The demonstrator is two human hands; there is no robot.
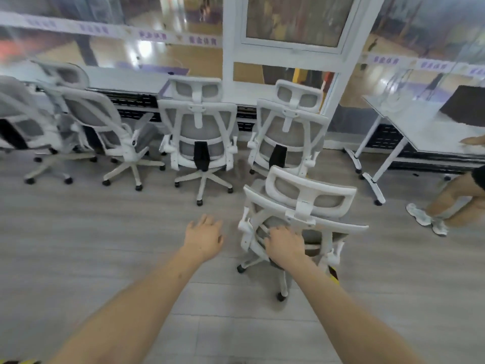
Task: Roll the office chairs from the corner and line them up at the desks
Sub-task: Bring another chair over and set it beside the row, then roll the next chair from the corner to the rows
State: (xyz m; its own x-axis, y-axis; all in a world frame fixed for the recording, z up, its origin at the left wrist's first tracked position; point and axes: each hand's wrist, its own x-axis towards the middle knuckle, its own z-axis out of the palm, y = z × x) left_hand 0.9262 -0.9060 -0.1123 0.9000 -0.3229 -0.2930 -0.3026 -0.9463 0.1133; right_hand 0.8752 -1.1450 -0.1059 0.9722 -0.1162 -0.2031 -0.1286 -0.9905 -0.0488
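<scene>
The near chair (296, 232) stands on the grey floor (78, 245), just behind the row at the desks and apart from it, its back toward the camera and turned slightly to the right. The right hand (284, 245) rests on the left side of its backrest frame, palm down; whether the fingers curl round the frame or merely press on it I cannot tell, as motion blur softens them. The left hand (203, 236) hangs in the air beside the chair, fingers spread and relaxed, holding nothing.

Four chairs are already at the long desk (126, 77): two facing it squarely, the centre chair (199, 135) and the right chair (287, 130), and two further left, one turned side-on.

Handling, as judged: the chair is of moderate weight and rolls freely on five castors, so it wants pushing, not lifting. On a smooth floor it is likely to swivel or drift if pushed from one side only. The white plastic frame is rigid and the sound place to take hold; the grey mesh is soft and would give. Both hands on the upper backrest frame would steer it straight.

No containers are in view. A second desk (420, 127) stands at right; a second person's leg (451, 198) is beside it.
</scene>
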